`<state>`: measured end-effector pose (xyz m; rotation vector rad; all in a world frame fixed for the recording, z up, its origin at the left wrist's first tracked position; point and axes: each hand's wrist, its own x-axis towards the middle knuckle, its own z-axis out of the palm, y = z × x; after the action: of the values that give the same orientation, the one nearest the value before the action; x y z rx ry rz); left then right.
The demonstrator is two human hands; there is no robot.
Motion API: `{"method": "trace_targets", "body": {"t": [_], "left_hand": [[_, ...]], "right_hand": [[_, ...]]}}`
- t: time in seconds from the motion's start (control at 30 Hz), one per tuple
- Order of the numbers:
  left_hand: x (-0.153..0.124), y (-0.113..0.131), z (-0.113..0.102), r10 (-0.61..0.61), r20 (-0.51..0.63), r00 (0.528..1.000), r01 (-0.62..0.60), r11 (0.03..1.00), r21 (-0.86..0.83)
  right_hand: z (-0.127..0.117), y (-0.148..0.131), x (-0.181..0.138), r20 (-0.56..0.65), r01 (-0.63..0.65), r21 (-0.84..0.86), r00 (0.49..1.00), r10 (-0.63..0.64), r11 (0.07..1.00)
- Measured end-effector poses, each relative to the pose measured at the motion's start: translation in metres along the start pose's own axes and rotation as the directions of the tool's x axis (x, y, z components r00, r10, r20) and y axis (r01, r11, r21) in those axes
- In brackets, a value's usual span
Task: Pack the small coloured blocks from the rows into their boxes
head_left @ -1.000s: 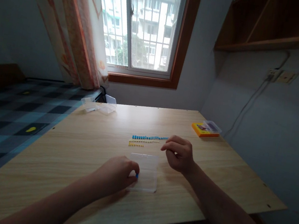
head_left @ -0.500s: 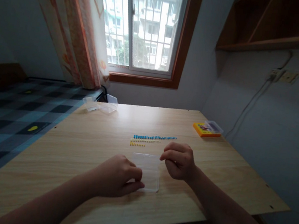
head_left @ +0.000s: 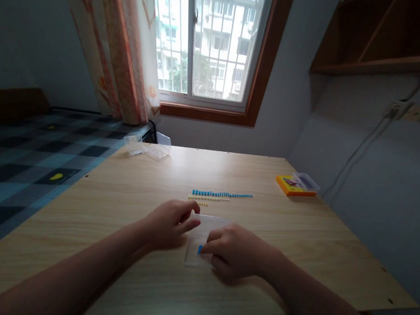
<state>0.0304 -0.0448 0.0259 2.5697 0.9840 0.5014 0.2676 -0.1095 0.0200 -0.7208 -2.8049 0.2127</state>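
Observation:
A clear flat plastic box (head_left: 199,229) lies on the wooden table (head_left: 129,272) near me. My left hand (head_left: 168,222) rests at its far left corner, fingers curled against the edge. My right hand (head_left: 233,253) lies on the box's right part, fingers bent, with a small blue piece (head_left: 200,249) at its fingertips. Behind the box run a row of small blue pieces (head_left: 222,194) and a row of small yellow pieces (head_left: 207,198).
An orange packet (head_left: 292,185) with a small clear box (head_left: 307,181) on it sits at the far right of the table. Open clear containers (head_left: 150,147) stand at the far left corner. A checked bed (head_left: 16,160) adjoins the table on the left; a window is behind.
My right hand came down from beside the rows onto the box, and a blue piece now shows at its fingertips. My left hand moved from the box's near left edge to its far left corner.

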Motion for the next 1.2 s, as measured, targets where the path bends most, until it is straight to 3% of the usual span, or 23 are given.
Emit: {"method": "trace_targets", "body": {"t": [0.1, 0.23, 0.93, 1.2], "left_hand": [[0.001, 0.001, 0.003, 0.043, 0.115, 0.992, -0.042, 0.999, -0.008], [-0.001, 0.001, 0.008, 0.069, 0.189, 0.980, -0.072, 0.997, 0.010], [-0.002, 0.002, 0.009, 0.035, 0.260, 0.965, -0.043, 0.999, 0.023], [-0.003, 0.005, 0.007, 0.044, 0.261, 0.964, -0.051, 0.999, 0.018]], "right_hand": [[-0.002, -0.005, 0.003, 0.064, -0.043, -0.047, 0.997, 0.046, 0.998], [0.000, -0.007, 0.005, 0.063, -0.078, -0.074, 0.995, 0.083, 0.994], [0.013, -0.012, 0.009, -0.064, -0.140, -0.079, 0.989, 0.135, 0.987], [0.014, -0.016, 0.012, -0.042, -0.202, -0.101, 0.979, 0.199, 0.974]]}}
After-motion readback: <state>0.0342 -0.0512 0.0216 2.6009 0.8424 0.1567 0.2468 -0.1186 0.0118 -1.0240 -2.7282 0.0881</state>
